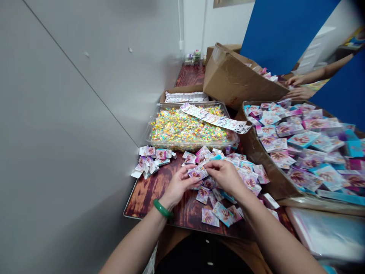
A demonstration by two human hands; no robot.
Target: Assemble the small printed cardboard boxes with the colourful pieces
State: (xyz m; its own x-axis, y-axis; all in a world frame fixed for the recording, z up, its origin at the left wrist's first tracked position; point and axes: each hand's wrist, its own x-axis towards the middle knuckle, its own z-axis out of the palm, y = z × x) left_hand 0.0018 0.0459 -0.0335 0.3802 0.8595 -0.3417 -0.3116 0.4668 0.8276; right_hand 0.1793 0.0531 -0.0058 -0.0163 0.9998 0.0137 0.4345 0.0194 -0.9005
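Both my hands meet over the table on one small printed box (198,173), white and purple with a picture on its front. My left hand (179,184) grips it from the left, thumb below and fingers behind; a green bangle (163,209) circles that wrist. The fingers of my right hand (225,175) pinch the box's upper right end. Similar small boxes (224,213) lie loosely under and around my hands. To the left, a little pile of boxes (151,161) has white end flaps standing out.
Behind my hands stands a clear plastic tub (189,146) of colourful small packets, a printed strip (215,118) across it. A carton (265,175) heaped with boxes is on the right, plastic bags (327,232) before it. Another person's hands (299,87) reach into a tilted carton (230,76). A grey wall (71,133) bounds the left.
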